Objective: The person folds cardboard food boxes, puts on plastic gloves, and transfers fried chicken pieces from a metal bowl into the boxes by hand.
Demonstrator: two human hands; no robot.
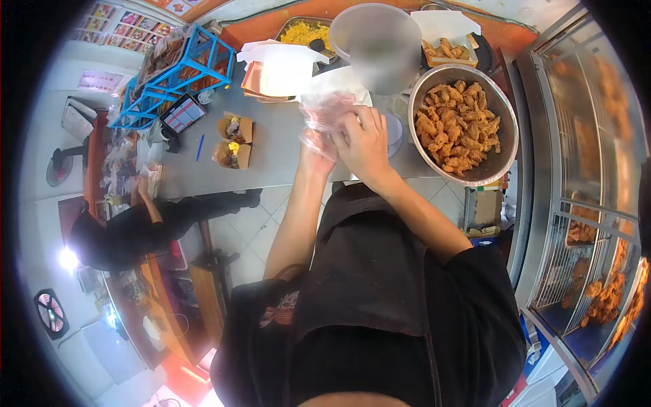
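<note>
My left hand (319, 144) is inside a clear plastic glove (327, 112), which bunches and crinkles around it. Its fingers are blurred behind the plastic. Touching it from the right, my right hand (364, 144) is bare, its fingers bent and closed on the glove. Both hands are above the front edge of the metal counter (274, 159). To their right stands a steel bowl (510, 146) heaped with fried chicken pieces (458, 125). Just beyond the hands are a tall translucent container (376, 41) and white paper (332, 83).
Open takeaway boxes (278, 71) and a tray of yellow food (305, 32) sit at the back. Two small filled boxes (234, 141), a blue pen (200, 148) and a blue rack (183, 71) are leftward. A glass cabinet (586, 197) stands right. Another person (135, 230) works at left.
</note>
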